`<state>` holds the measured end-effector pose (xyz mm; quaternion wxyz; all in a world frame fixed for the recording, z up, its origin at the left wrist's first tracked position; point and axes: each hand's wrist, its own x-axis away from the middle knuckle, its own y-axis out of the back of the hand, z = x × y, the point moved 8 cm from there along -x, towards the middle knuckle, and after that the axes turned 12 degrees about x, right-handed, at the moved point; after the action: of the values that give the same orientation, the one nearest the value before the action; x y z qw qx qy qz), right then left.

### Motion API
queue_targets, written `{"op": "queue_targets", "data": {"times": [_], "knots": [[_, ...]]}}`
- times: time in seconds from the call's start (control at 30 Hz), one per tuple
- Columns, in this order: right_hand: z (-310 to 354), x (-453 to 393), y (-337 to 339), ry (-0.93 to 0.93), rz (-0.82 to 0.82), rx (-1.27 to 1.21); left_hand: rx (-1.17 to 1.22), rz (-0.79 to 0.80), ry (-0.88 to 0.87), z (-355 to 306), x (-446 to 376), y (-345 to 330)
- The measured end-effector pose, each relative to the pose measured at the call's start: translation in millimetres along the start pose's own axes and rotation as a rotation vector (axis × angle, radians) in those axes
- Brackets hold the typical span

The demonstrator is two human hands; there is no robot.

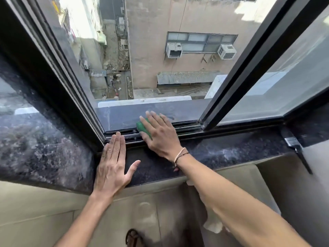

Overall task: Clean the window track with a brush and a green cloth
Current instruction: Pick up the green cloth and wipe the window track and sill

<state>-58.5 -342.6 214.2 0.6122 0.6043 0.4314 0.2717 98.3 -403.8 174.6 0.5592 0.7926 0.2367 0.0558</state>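
Right hand [160, 134] is pressing flat, fingers straight, on green cloth [142, 128] lying in window track [187, 128], left of centre. Left hand [112, 157] is resting flat on near sill [231, 148], holding nothing. Cloth is likely soft and light; pinching a fold should do.

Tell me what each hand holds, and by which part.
Nothing gripped: the right hand presses flat on the green cloth; left hand rests on the sill.

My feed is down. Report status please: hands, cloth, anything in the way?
Left hand flat on sill, fingertips at track. Right hand presses green cloth onto track. Sliding sash covers track at right.
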Motion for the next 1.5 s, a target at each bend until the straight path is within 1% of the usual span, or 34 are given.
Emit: {"op": "queue_targets", "data": {"times": [0.03, 0.07, 0.13, 0.2, 0.33, 0.37, 0.43, 0.57, 0.63, 0.77, 0.8, 0.87, 0.9, 0.93, 0.97, 1.03, 1.07, 1.1, 1.17, 1.2, 1.23, 1.27, 1.3, 1.33, 1.4, 1.5], "knots": [[-16.1, 5.3, -1.5, 0.013, 0.009, 0.034, -0.001, 0.003, 0.000, 0.3, 0.2, -0.1], [-37.6, 10.2, -4.2, -0.029, 0.032, 0.065, -0.001, 0.004, 0.003, 0.3, 0.4, 0.1], [-82.0, 21.1, -7.6, -0.209, 0.069, 0.105, -0.002, 0.005, 0.010, 0.3, 0.9, 0.5], [-104.3, 30.5, -9.4, -0.378, 0.076, 0.103, 0.002, 0.005, 0.013, -0.3, 0.9, 1.3], [-87.8, 32.7, -6.0, -0.687, 0.023, 0.008, 0.016, -0.001, 0.017, -2.1, 1.3, 4.0], [-78.3, 30.3, -4.4, -0.722, 0.008, -0.025, 0.022, -0.004, 0.017, -2.6, 1.1, 4.7], [-52.0, 21.5, -1.8, -0.672, -0.015, -0.064, 0.039, -0.006, 0.022, -2.8, 0.5, 5.0], [16.3, 4.2, 2.1, -0.408, -0.072, -0.114, 0.079, 0.001, 0.035, -2.8, 1.0, 6.1], [34.9, -2.0, 1.4, -0.274, -0.076, -0.123, 0.102, 0.005, 0.034, -2.7, 1.8, 6.5], [16.1, 4.7, 5.8, -0.041, -0.039, -0.080, 0.120, 0.013, 0.024, -2.9, 3.5, 6.0], [6.6, 10.4, 8.6, -0.018, -0.037, -0.055, 0.116, 0.017, 0.021, -3.4, 3.7, 6.2], [-16.1, 24.3, 17.9, -0.048, -0.075, -0.042, 0.102, 0.021, 0.012, -6.4, 4.7, 6.8], [-28.3, 33.5, 24.0, -0.093, -0.117, -0.102, 0.094, 0.021, 0.005, -10.0, 5.3, 6.2], [-41.8, 45.1, 30.2, -0.168, -0.171, -0.242, 0.088, 0.021, -0.005, -15.0, 5.5, 5.0], [-59.4, 60.8, 34.0, -0.291, -0.220, -0.472, 0.080, 0.019, -0.018, -21.3, 4.9, 3.1], [-97.9, 103.9, 24.5, -0.650, -0.257, -1.062, 0.061, 0.018, -0.056, -35.5, 0.4, -2.4], [-113.6, 129.4, 17.9, -0.824, -0.280, -1.292, 0.047, 0.019, -0.080, -41.7, -3.3, -5.1], [-128.4, 154.6, 12.4, -0.967, -0.299, -1.461, 0.029, 0.022, -0.103, -46.2, -7.4, -7.7], [-163.2, 196.5, 9.5, -1.155, -0.350, -1.632, -0.010, 0.039, -0.130, -48.4, -13.8, -12.6], [-186.2, 211.3, 13.4, -1.197, -0.413, -1.631, -0.023, 0.051, -0.132, -46.9, -15.3, -15.4], [-211.0, 222.5, 20.1, -1.214, -0.474, -1.568, -0.027, 0.061, -0.129, -44.3, -15.3, -18.2], [-237.0, 231.7, 27.3, -1.219, -0.520, -1.452, -0.026, 0.067, -0.123, -41.9, -14.9, -20.6], [-261.9, 239.2, 35.9, -1.209, -0.534, -1.274, -0.025, 0.067, -0.118, -40.2, -14.7, -22.3], [-283.1, 243.3, 44.8, -1.181, -0.513, -1.055, -0.027, 0.065, -0.116, -38.9, -15.1, -23.4], [-308.9, 237.2, 50.0, -1.036, -0.386, -0.704, -0.033, 0.061, -0.120, -37.4, -16.2, -24.1], [-303.2, 214.4, 11.3, -0.846, -0.074, -0.470, -0.030, 0.048, -0.126, -37.2, -16.6, -22.7]]}}
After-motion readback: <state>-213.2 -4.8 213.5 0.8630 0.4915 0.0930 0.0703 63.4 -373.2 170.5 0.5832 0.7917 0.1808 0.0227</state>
